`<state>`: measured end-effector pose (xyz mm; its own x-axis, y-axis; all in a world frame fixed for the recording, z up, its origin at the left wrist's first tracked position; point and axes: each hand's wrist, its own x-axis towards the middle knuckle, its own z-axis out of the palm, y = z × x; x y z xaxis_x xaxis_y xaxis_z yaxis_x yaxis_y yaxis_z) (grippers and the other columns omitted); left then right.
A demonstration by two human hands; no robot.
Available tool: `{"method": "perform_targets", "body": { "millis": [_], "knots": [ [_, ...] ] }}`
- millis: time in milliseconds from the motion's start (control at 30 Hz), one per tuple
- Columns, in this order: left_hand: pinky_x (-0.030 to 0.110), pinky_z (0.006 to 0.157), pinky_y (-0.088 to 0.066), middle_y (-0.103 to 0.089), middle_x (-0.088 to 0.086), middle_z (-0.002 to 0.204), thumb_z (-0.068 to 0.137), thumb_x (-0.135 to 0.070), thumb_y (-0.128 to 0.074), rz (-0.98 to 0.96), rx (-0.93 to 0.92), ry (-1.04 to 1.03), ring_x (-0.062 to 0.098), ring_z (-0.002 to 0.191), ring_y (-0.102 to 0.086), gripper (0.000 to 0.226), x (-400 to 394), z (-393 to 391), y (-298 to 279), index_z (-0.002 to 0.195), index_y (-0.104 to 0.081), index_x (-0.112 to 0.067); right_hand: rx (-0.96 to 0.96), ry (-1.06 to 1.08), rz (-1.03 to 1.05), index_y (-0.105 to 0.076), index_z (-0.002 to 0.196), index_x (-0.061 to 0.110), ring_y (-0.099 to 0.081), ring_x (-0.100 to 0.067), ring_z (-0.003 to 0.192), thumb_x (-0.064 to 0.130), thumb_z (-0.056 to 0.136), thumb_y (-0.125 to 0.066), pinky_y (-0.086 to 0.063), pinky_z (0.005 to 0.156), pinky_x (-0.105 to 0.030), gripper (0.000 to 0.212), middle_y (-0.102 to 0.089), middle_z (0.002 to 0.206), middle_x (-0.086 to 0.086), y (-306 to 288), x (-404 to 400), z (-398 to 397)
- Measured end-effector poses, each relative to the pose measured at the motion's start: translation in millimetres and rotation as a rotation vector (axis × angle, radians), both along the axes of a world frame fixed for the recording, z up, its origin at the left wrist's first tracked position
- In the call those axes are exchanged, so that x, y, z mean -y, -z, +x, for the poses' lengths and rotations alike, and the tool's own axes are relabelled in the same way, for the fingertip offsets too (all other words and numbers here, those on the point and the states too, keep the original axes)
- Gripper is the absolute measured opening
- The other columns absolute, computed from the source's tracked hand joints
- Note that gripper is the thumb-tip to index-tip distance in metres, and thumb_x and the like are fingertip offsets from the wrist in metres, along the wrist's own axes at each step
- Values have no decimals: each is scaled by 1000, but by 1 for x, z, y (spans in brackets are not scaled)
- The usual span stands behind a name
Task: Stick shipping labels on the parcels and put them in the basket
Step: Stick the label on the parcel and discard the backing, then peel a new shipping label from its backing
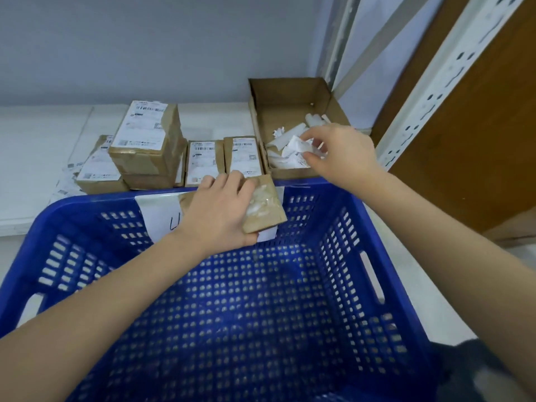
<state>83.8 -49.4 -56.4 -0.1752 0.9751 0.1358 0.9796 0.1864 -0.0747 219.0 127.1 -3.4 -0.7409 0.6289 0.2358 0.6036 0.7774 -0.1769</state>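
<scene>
My left hand (220,211) grips a small brown parcel (265,208) with a clear taped patch, held over the far rim of the blue basket (374,256). The basket has nothing lying on its perforated floor. My right hand (339,152) reaches into an open cardboard box (290,97) and pinches a crumpled white paper (297,149) among other white paper scraps. Several labelled brown parcels (145,137) stand stacked on the white shelf behind the basket.
A white paper tag with a handwritten mark (161,217) is taped to the basket's far wall. A white metal rack post (452,71) and a brown board (478,140) stand on the right. A grey wall runs behind the shelf.
</scene>
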Motion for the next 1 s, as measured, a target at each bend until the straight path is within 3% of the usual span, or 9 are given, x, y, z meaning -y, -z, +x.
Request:
{"method": "perform_targets", "body": {
  "millis": [100,333,500,667,900,1000],
  "knots": [
    [39,73,-41,-57,13,100,50,-53,-77,36,15,27,33,86,-58,89,-22,0,9,122,-56,-4,-18,95,-67,-60,122,28,-59,-16,99,29,91,-56,-46,75,-30,31,-65,110,2,11,-39,-8],
    [36,76,-45,-59,9,105,52,-65,-59,99,-11,208,28,88,-60,92,-56,-2,29,126,-44,-12,-53,188,-194,-65,115,24,-59,-17,102,26,83,-67,-51,83,-32,31,-63,120,2,48,-100,-27],
    [35,76,-48,-60,9,105,46,-65,-75,46,-29,244,27,88,-60,98,-68,-7,40,125,-52,-12,9,217,-220,-67,104,16,-52,-21,120,17,81,-70,-47,91,-34,23,-57,130,-3,73,-120,-42],
    [35,82,-39,-58,7,110,50,-66,-73,66,1,276,25,93,-59,97,-69,-9,51,128,-44,-16,102,250,-232,-74,91,9,-63,-21,96,13,83,-62,-52,78,-31,15,-71,98,-6,101,-120,-56],
    [37,85,-32,-58,9,109,54,-63,-71,98,13,317,27,95,-59,93,-65,-12,62,127,-42,-15,222,254,-196,-69,95,10,-62,-23,96,16,87,-56,-49,77,-31,16,-69,95,-6,104,-120,-70],
    [40,84,-44,-57,8,108,56,-63,-72,84,44,315,27,93,-58,92,-61,-12,65,127,-41,-15,254,213,-282,-57,69,8,-57,-24,87,11,90,-52,-40,69,-29,22,-55,69,-6,102,-121,-72]
  ]
}}
